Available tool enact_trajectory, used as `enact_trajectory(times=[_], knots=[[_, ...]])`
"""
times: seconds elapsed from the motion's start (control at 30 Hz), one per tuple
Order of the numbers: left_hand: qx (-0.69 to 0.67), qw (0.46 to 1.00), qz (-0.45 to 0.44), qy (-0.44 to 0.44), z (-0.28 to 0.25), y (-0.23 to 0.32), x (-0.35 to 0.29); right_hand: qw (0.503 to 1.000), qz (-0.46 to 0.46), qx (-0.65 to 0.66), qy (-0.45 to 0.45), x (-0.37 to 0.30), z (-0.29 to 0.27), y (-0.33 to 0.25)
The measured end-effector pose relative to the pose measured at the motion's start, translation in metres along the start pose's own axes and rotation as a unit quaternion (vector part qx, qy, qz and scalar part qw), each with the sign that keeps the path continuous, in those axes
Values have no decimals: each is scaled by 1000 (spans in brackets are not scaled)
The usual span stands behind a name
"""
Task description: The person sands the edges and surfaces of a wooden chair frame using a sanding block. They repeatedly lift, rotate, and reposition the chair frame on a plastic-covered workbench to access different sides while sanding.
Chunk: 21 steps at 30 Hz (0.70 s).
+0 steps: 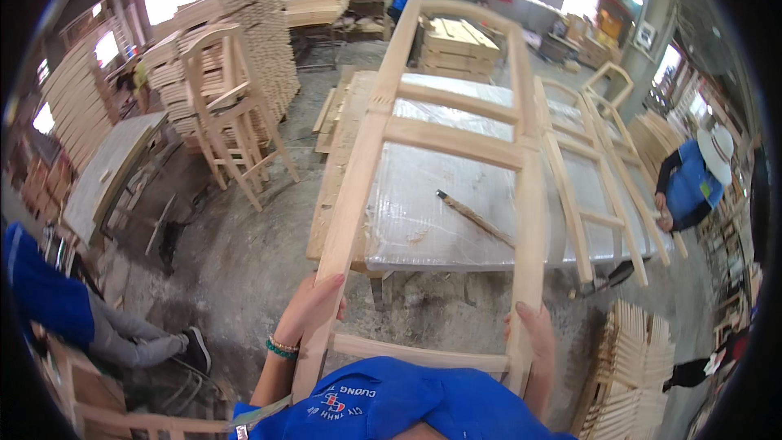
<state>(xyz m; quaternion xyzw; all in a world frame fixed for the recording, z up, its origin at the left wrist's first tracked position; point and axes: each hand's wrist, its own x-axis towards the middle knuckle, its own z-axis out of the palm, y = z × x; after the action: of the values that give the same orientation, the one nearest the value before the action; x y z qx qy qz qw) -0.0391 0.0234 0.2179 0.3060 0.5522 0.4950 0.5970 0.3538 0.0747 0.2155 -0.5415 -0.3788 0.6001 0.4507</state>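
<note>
Both my hands grip a tall pale wooden chair frame [452, 126], which has an arched top and several crossbars. My left hand [314, 310], with beaded bracelets at its wrist, wraps round the left post. On the right post, my right hand [533, 330] is closed at about the same height. The frame tilts away from me, its upper part over a worktable [440, 195] covered in clear plastic. A thin dark-tipped wooden stick [472, 216] lies on the plastic, seen between the posts. The frame's lower end is partly hidden by my blue shirt.
More wooden frames [582, 171] lean on the table's right side, near a person in a white hat [692, 179]. An assembled tall chair [236, 118] stands left, before stacked boards [261, 49]. Another person's leg [138, 346] is at lower left. Slats [627, 367] are piled at lower right.
</note>
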Motion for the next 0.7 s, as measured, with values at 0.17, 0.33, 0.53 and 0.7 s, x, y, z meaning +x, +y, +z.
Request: enact_trajectory(times=[0.17, 0.33, 0.53, 0.7], knots=[[15, 996, -85, 34, 7, -24, 62, 995, 87, -37, -27, 71, -18, 16], [-14, 990, -135, 43, 35, -47, 142, 988, 140, -48, -51, 157, -48, 11], [-6, 985, -158, 75, 69, -36, 232, 980, 164, -82, -75, 270, -62, -24], [-29, 987, -135, 82, 90, -10, 321, 982, 123, -116, -86, 381, -63, -45]])
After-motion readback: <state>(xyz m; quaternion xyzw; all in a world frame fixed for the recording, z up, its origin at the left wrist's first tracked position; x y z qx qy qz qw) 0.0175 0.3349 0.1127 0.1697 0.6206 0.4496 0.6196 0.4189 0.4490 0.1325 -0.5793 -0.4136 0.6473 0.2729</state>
